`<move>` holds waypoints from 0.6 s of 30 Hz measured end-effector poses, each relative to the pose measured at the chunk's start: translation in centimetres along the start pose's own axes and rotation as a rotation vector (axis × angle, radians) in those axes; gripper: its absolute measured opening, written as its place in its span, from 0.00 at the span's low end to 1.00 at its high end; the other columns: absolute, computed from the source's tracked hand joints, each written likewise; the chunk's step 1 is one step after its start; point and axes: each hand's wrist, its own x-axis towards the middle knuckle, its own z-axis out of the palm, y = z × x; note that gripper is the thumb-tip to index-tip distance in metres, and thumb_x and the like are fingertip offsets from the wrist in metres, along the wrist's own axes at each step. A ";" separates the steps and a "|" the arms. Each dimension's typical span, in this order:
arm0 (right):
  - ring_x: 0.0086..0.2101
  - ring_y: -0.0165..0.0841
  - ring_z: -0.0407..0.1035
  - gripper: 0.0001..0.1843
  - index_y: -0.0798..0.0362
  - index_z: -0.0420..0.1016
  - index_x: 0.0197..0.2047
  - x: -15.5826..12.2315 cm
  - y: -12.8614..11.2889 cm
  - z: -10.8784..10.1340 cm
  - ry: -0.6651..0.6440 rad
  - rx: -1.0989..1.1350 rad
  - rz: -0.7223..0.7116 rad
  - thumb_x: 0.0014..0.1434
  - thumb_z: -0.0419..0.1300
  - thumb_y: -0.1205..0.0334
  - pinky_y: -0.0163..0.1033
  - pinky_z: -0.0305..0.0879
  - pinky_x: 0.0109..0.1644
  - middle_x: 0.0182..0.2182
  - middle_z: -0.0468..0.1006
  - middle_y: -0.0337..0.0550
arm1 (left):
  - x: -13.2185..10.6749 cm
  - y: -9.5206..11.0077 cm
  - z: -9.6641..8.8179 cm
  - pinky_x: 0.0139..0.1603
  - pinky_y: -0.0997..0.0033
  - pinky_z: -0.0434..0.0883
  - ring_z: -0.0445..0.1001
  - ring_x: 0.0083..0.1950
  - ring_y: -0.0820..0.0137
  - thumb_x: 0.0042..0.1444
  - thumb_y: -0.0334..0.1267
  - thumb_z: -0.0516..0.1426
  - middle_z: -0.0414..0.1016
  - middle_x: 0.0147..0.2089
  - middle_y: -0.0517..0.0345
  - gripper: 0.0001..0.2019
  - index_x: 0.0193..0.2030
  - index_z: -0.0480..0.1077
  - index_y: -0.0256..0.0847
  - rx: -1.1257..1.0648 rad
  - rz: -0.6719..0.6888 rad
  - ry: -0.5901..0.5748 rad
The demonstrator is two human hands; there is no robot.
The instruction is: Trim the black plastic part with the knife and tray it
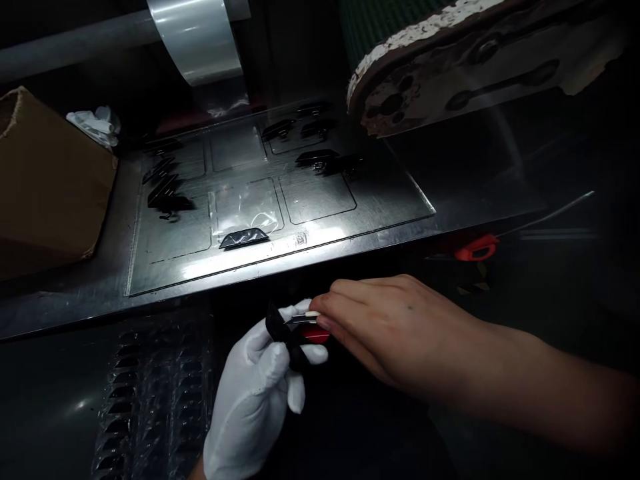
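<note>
My left hand (255,400), in a white glove, pinches a small black plastic part (280,330) below the front edge of the metal work plate (320,227). My bare right hand (385,327) holds a small red-handled blade tool (310,327), its tip against the black part. A similar black part (245,238) lies on clear film on the plate, straight ahead of my hands.
Several more black parts (320,160) lie on the plate's marked rectangles. A clear tray of black parts (145,393) is at lower left. A cardboard box (45,180) stands at left, a film roll (195,40) at the back, a red-handled tool (477,248) at right.
</note>
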 end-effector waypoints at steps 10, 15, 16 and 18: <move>0.27 0.32 0.66 0.04 0.49 0.72 0.43 -0.3 -0.2 0.2 -0.054 -0.085 -0.034 0.69 0.57 0.66 0.40 0.49 0.27 0.32 0.73 0.34 | -0.1 0.1 0.2 0.25 0.81 0.69 0.81 0.45 0.64 0.66 0.41 0.59 0.74 0.63 0.43 0.13 0.56 0.76 0.45 -0.039 0.033 0.113; 0.26 0.30 0.66 0.05 0.48 0.72 0.41 -0.4 0.0 0.1 -0.080 -0.105 -0.040 0.68 0.57 0.66 0.39 0.45 0.26 0.32 0.73 0.33 | 0.3 0.1 -0.1 0.26 0.81 0.71 0.83 0.45 0.63 0.65 0.42 0.60 0.77 0.61 0.44 0.14 0.56 0.75 0.45 -0.090 -0.013 0.135; 0.26 0.30 0.66 0.04 0.48 0.72 0.41 -0.5 0.0 0.2 -0.082 -0.112 -0.048 0.68 0.57 0.66 0.39 0.44 0.26 0.32 0.73 0.34 | 0.4 0.2 -0.2 0.27 0.80 0.72 0.83 0.46 0.62 0.65 0.42 0.61 0.78 0.59 0.44 0.15 0.57 0.75 0.45 -0.096 -0.027 0.138; 0.26 0.31 0.65 0.04 0.48 0.72 0.40 -0.6 0.1 0.3 -0.072 -0.126 -0.057 0.68 0.57 0.66 0.39 0.44 0.26 0.32 0.73 0.34 | 0.5 0.2 -0.3 0.29 0.78 0.75 0.82 0.48 0.59 0.65 0.42 0.61 0.80 0.55 0.45 0.16 0.58 0.74 0.44 -0.106 -0.057 0.136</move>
